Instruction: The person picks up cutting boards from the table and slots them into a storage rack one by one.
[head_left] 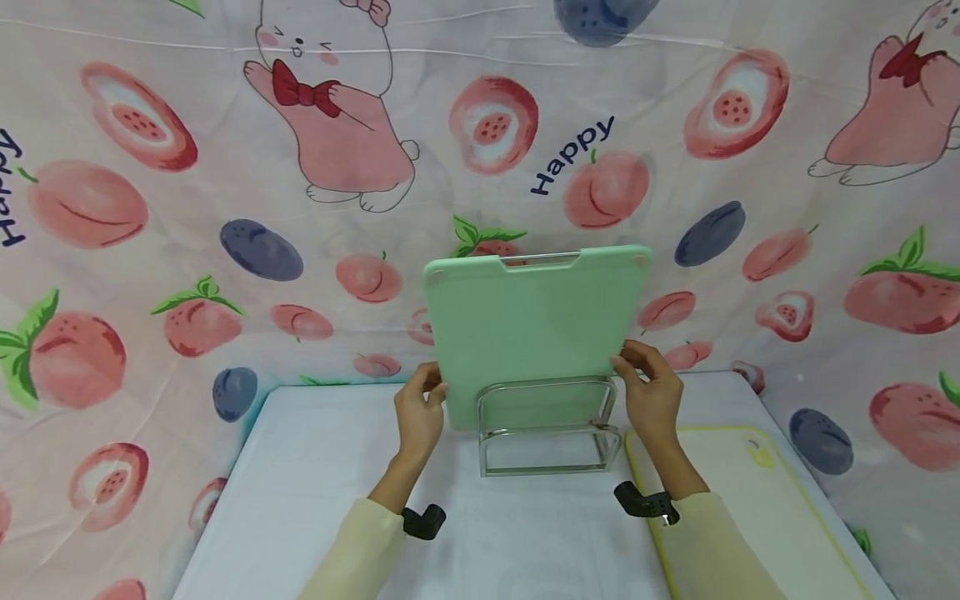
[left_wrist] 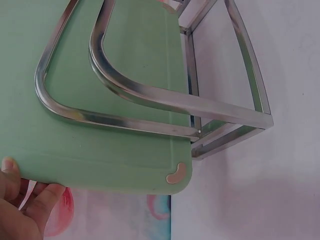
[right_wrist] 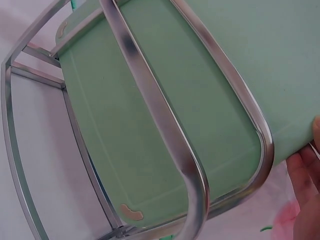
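Note:
A light green cutting board [head_left: 536, 325] stands upright in a metal rack [head_left: 546, 473], behind its front bars, and reaches well above it. On the board's left edge, my left hand [head_left: 422, 410] pinches it with the thumb in front and fingers behind. My right hand [head_left: 654, 392] grips the opposite edge the same way, just above the rack's upper bar. Small pinkish pads [left_wrist: 176, 173] mark the board's lower corners in both wrist views. Close up, the rack's curved bars [right_wrist: 155, 107] cross in front of the board's face.
A white cutting board with a yellow rim [head_left: 750, 492] lies flat on the right of the white table [head_left: 315, 467], partly under my right forearm. Behind the table hangs a fruit-and-rabbit patterned cloth [head_left: 420, 225]. A black device [head_left: 424, 522] sits on each wrist.

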